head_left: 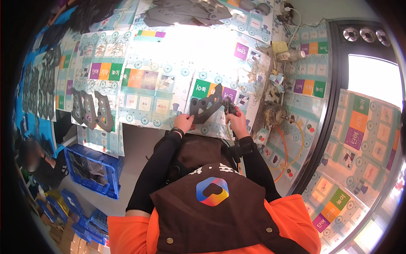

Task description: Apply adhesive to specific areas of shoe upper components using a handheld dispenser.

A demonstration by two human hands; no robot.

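A dark grey moulded part (206, 107) with several cut-out openings is tilted up over the near edge of the table. My left hand (184, 122) is closed on its lower left edge, fingers partly hidden behind it. Close to the part's right side, my right hand (239, 122) is wrapped round a small dark hand tool (229, 106), which looks like an air or spray gun. A pale hose (229, 132) hangs below that tool. Whether the tool's tip touches the part, I cannot tell.
Similar dark parts (102, 111) lie in rows at the left, with a larger pile (186, 12) at the back. A blue crate (93, 171) stands on the floor at left, near another person (42, 163). Orange and yellow hoses (284, 148) loop at right beside a dirty fitting (275, 114).
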